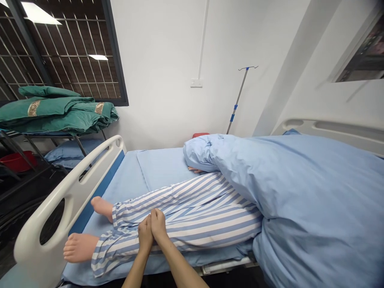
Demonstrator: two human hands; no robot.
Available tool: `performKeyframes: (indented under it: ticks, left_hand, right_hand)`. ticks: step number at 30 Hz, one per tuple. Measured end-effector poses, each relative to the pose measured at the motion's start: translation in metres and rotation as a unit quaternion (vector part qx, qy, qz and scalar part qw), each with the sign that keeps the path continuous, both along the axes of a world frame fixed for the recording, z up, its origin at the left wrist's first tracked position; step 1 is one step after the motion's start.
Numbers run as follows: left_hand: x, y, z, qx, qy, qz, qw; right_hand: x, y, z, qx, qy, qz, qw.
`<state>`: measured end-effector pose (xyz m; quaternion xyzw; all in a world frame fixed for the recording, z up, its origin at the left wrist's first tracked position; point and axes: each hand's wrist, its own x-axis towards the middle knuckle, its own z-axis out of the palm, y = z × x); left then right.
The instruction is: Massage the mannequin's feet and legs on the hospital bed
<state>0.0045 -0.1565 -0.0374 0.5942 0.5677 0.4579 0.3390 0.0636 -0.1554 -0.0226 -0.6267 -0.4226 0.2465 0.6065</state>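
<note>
My left hand and my right hand are closed into fists, side by side and touching, over the lower legs of a figure lying on the bed. Nothing shows in either fist. Under them are blue-and-white striped trousers; whether my hands press on the cloth I cannot tell. The figure's bare feet, the nearer foot and the farther foot, look like a manikin's and point left. A blue quilt is bunched over the upper body, hiding it. Some fingers peek out below the quilt's edge.
A pale plastic footboard stands at the left end of the bed, a headboard at the right. Behind the bed rises an IV pole. Folded green quilts lie on a rack at the left, near a red basin.
</note>
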Motion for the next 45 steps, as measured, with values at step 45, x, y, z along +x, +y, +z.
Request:
performKeyframes:
  ticks: [45]
  left_hand:
    - [0.029,-0.003,0.018,-0.012,-0.072,-0.039,0.997]
  right_hand:
    - [0.027,-0.028,-0.011,0.007,-0.047,0.02,0.999]
